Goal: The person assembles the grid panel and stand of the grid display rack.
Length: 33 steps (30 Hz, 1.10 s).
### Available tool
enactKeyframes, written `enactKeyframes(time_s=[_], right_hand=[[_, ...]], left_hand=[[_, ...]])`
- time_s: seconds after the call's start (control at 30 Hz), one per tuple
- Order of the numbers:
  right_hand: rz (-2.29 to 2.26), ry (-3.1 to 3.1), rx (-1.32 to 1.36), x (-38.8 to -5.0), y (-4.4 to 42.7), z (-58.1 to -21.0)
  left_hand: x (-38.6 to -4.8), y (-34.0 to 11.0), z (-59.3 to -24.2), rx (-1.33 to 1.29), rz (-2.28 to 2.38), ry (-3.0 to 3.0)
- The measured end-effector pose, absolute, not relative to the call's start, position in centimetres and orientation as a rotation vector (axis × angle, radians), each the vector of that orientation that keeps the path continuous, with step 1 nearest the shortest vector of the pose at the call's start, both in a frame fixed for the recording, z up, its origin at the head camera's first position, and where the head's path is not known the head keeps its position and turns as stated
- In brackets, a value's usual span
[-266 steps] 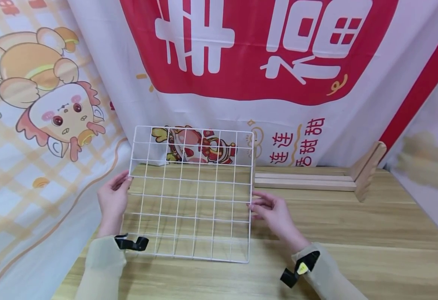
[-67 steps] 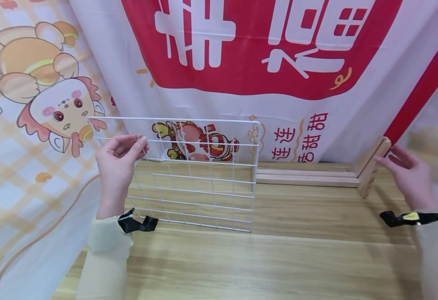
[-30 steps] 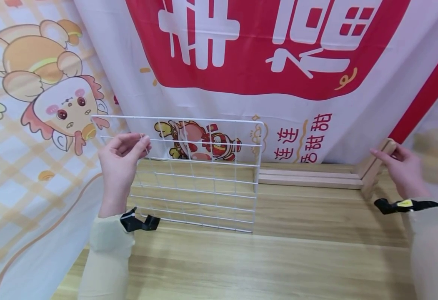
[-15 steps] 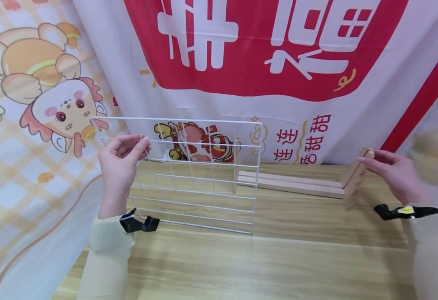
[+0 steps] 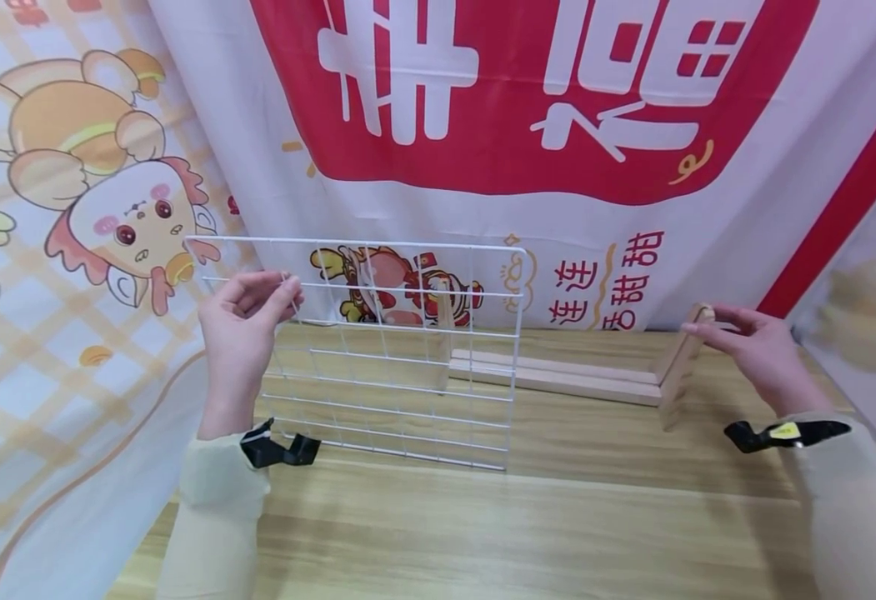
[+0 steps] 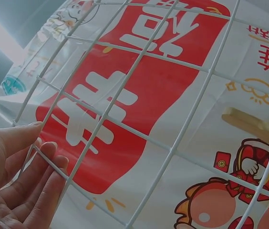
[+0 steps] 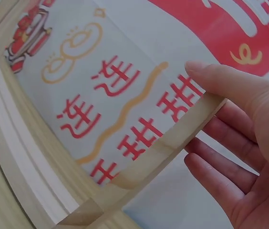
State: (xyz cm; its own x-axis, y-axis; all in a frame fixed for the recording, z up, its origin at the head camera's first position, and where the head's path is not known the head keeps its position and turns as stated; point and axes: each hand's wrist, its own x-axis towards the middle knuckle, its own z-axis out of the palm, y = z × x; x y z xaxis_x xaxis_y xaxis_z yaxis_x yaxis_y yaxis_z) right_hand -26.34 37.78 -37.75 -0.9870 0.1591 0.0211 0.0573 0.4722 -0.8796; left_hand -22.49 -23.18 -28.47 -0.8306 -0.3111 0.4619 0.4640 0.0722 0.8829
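A white wire grid panel (image 5: pixel 362 242) stands up from the table on the left, its lower edge near the tabletop. My left hand (image 5: pixel 238 333) pinches a wire near its upper left corner; in the left wrist view, thumb and fingers meet around the wire (image 6: pixel 53 164). Behind the panel and to its right is a wooden stand (image 5: pixel 565 382), a long slotted rail with an upright piece at each end. The top of its right upright is held by my right hand (image 5: pixel 763 350). In the right wrist view, thumb and fingers lie on opposite sides of that upright (image 7: pixel 168 140).
Printed cloth (image 5: pixel 377 204) hangs along the back and another patterned cloth (image 5: pixel 85 250) covers the left side. The wood-grain table (image 5: pixel 483 533) stretches in front. The stand's left upright (image 5: pixel 445 333) shows through the grid wires.
Earlier both hands held the grid; the right one let go and took the stand's right upright. The stand has moved left and nearer, its left end passing behind the grid. My left hand stays put lately.
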Motion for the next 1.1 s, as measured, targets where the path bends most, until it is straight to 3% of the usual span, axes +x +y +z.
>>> enactKeyframes(time_s=[1.1], right_hand=[[1.530, -2.703, -0.031, -25.1, 32.1, -37.5]], left_hand=[[-22.5, -23.6, -28.2, -0.153, -1.781, -1.915]])
